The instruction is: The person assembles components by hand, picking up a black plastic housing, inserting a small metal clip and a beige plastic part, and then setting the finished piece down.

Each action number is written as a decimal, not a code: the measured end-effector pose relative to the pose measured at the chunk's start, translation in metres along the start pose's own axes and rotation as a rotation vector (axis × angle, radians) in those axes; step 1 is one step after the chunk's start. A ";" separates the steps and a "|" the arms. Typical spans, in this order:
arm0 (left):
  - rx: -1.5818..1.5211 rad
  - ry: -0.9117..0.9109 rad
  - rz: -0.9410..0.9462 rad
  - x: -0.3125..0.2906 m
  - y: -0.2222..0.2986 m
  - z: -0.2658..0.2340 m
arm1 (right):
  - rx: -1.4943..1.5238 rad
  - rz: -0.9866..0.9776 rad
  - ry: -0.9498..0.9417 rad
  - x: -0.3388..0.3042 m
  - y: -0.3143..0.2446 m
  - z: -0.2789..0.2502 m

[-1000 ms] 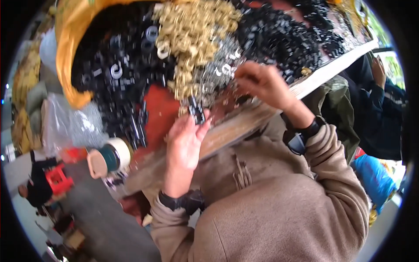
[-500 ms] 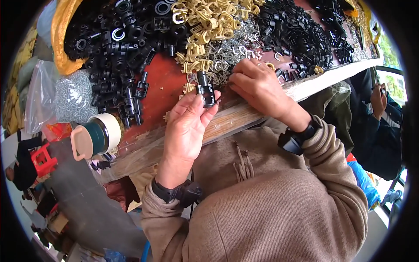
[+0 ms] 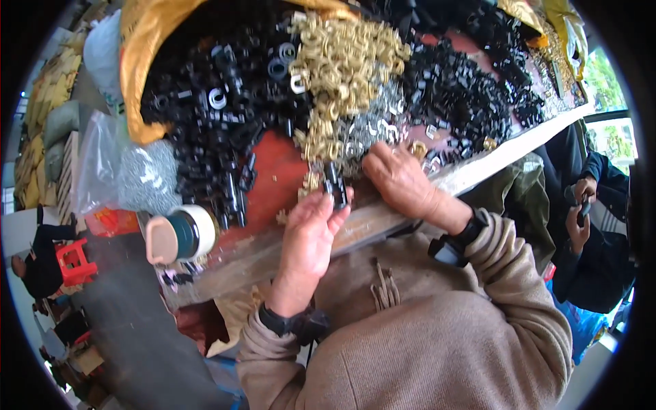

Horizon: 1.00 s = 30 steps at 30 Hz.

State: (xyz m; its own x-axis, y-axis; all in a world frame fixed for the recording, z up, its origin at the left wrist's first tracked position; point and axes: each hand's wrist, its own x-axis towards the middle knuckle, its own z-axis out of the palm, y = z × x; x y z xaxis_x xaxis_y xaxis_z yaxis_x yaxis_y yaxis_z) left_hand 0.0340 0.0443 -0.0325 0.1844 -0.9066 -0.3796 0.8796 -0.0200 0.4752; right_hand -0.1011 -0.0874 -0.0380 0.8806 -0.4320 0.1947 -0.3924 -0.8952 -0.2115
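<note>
In my left hand (image 3: 309, 236) I pinch a black plastic fitting (image 3: 336, 190) with a narrow stem and an open frame, held above the table's near edge. My right hand (image 3: 402, 179) is beside it, fingers curled down at the near end of a heap of silvery metal clips (image 3: 372, 130). Its fingertips are hidden, so what they grip cannot be made out. Beyond my hands lies a heap of cream plastic clips (image 3: 342, 58). A pile of similar black fittings (image 3: 225, 130) spreads to the left.
Small black pieces (image 3: 458, 89) cover the right side of the red tabletop (image 3: 273, 171). At the left stand a jar (image 3: 184, 234) with a peach-coloured handle and a bag of screws (image 3: 147, 176). A wooden edge (image 3: 273, 253) runs along my side. Another person's hands (image 3: 581, 212) show at far right.
The whole view has shifted, so the table sits lower in the picture. My left hand still grips the black fitting, tilted slightly differently. My right hand stays by the metal clips.
</note>
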 end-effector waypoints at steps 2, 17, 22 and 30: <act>0.007 0.007 -0.021 0.000 -0.002 -0.001 | 0.206 0.065 0.029 -0.004 0.001 0.003; 0.125 -0.119 -0.040 0.026 -0.004 0.026 | 2.177 0.660 -0.456 -0.006 0.032 -0.025; 0.204 -0.190 -0.074 0.031 -0.005 0.023 | 2.166 0.739 -0.528 -0.004 0.030 -0.031; 0.184 -0.164 -0.112 0.038 -0.003 0.022 | 1.899 0.699 -0.171 0.000 0.020 -0.019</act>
State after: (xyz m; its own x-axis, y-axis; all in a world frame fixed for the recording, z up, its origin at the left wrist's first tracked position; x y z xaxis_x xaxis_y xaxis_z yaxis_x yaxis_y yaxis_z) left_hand 0.0289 0.0001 -0.0306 0.0040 -0.9503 -0.3113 0.7934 -0.1865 0.5794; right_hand -0.1138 -0.1078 -0.0238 0.7879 -0.4690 -0.3990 0.0102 0.6579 -0.7531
